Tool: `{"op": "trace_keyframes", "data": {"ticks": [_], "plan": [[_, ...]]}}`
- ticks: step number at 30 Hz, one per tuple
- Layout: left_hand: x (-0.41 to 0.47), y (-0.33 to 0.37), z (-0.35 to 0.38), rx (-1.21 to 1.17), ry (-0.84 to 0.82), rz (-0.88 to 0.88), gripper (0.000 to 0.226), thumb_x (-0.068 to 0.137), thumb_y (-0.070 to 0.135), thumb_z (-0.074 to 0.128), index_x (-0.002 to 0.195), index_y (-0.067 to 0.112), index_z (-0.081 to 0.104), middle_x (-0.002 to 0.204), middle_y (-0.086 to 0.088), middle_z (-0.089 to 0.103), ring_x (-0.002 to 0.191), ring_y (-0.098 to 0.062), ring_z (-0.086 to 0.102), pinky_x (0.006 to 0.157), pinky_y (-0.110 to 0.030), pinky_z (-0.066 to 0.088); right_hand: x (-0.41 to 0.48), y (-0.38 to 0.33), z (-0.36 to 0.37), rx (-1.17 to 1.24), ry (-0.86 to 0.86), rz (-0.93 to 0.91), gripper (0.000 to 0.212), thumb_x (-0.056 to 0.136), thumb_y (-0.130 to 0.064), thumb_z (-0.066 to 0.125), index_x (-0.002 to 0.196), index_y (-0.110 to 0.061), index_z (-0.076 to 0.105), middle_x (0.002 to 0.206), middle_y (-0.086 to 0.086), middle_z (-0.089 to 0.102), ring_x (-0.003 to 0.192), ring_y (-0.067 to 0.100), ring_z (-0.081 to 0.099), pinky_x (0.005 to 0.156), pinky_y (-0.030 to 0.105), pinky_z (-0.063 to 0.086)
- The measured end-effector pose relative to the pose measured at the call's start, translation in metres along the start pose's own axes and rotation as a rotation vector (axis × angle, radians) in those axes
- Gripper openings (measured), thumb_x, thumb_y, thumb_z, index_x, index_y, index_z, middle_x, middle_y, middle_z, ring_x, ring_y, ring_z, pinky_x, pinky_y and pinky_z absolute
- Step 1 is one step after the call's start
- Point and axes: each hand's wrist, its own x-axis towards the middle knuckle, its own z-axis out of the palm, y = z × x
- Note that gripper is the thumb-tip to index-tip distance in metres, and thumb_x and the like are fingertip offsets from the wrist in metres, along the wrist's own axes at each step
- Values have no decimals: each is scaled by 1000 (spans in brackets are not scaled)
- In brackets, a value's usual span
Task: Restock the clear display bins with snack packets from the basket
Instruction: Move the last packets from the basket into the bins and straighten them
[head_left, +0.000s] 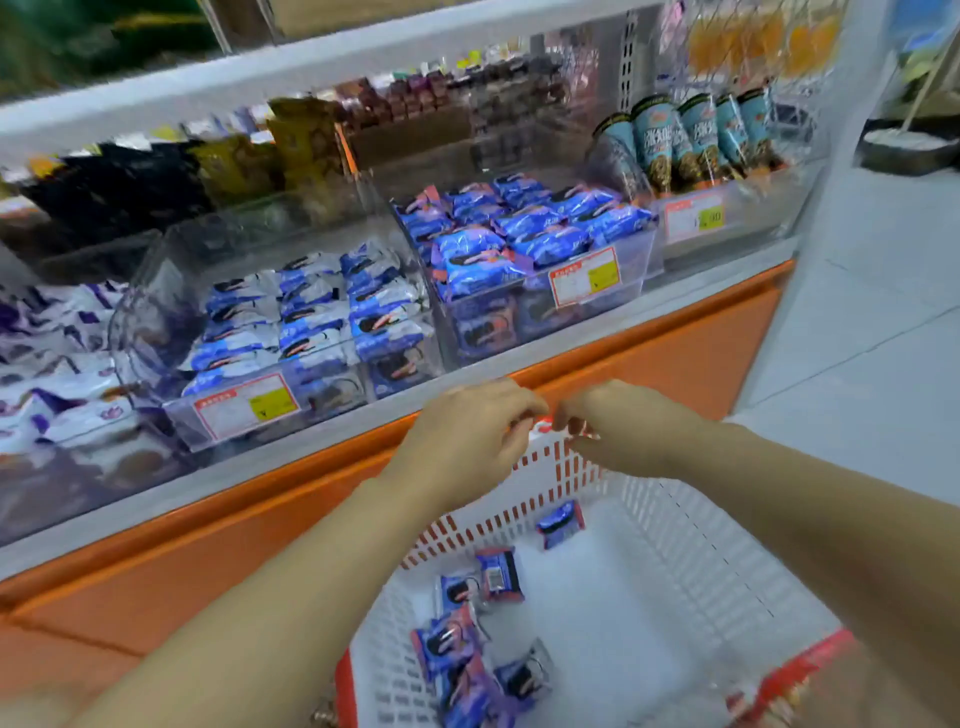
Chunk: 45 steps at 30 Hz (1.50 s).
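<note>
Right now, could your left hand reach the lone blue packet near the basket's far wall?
Probably yes: the left hand is above the far rim of the basket, the packet lies uncovered below it, and the right hand sits aside.

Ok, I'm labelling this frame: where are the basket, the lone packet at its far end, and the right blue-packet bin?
Basket (701, 530): head view, white slotted right wall.
Lone packet (560, 522): head view, wrapper's middle.
Right bin (638, 260): head view, clear front wall, right end.
</note>
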Motion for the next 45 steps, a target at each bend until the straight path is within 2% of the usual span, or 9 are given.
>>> {"op": "trace_keyframes", "data": {"ticks": [11, 15, 19, 23, 30, 34, 37, 41, 45], "plan": [[-71, -52, 171, -222, -652, -445, 32, 98, 31, 50, 128, 30, 59, 127, 3, 62, 105, -19, 60, 91, -36, 52, 10, 33, 145, 11, -463, 247, 48, 95, -19, 56, 140, -19, 44, 141, 5, 50, 127, 25, 49, 109, 36, 40], [-74, -70, 213, -347, -651, -574, 28, 97, 24, 50, 123, 24, 61, 118, -1, 64, 94, -20, 65, 85, -36, 54, 32, 45, 201, 116, -551, 305, 65, 94, -20, 57, 152, -23, 26, 152, 8, 38, 135, 30, 41, 111, 40, 37], [-68, -70, 242, -498, -655, -627, 33, 100, 17, 45, 131, 17, 58, 106, 1, 62, 58, 2, 55, 49, -11, 42, 51, 51, 242, 120, -622, 318, 71, 95, -19, 54, 155, -27, 16, 146, 14, 43, 128, 35, 47, 102, 40, 43], [-62, -71, 255, -595, -652, -741, 35, 102, 24, 42, 134, 24, 56, 102, 7, 62, 50, 3, 55, 55, -23, 50, 56, 59, 268, 113, -619, 361, 72, 92, -15, 52, 153, -28, 17, 140, 20, 44, 109, 37, 57, 88, 39, 49], [-62, -65, 258, -715, -655, -798, 33, 100, 28, 46, 131, 25, 57, 126, 4, 60, 94, -17, 67, 74, -32, 56, 22, 62, 289, 513, -485, 597, 48, 86, -21, 66, 130, -23, 47, 123, 18, 46, 95, 31, 54, 74, 29, 43], [-55, -57, 238, -705, -635, -799, 34, 101, 29, 44, 133, 27, 55, 122, 9, 57, 87, -15, 68, 76, -29, 56, 20, 49, 261, 999, -415, 727, 38, 84, -17, 75, 112, -16, 49, 92, 14, 63, 71, 24, 58, 63, 31, 46], [-47, -49, 209, -635, -573, -758, 35, 101, 28, 44, 135, 28, 52, 128, 8, 56, 80, -16, 66, 68, -25, 53, 18, 41, 225, 1141, -426, 743, 25, 88, -5, 65, 99, -20, 50, 109, 18, 62, 82, 31, 64, 81, 41, 56], [-38, -35, 163, -616, -416, -672, 42, 99, 20, 51, 141, 26, 47, 141, 1, 52, 111, -21, 59, 91, -38, 51, 14, 37, 161, 1212, -497, 605, 26, 87, 6, 57, 96, -17, 52, 109, 30, 63, 88, 38, 65, 93, 48, 52], [-34, -9, 106, -744, -241, -658, 43, 100, 18, 51, 142, 28, 45, 141, 6, 47, 110, -8, 53, 70, -18, 47, 2, 25, 92, 1210, -404, 517, 23, 87, 7, 54, 96, -13, 57, 112, 27, 58, 91, 35, 63, 86, 44, 57]]}}
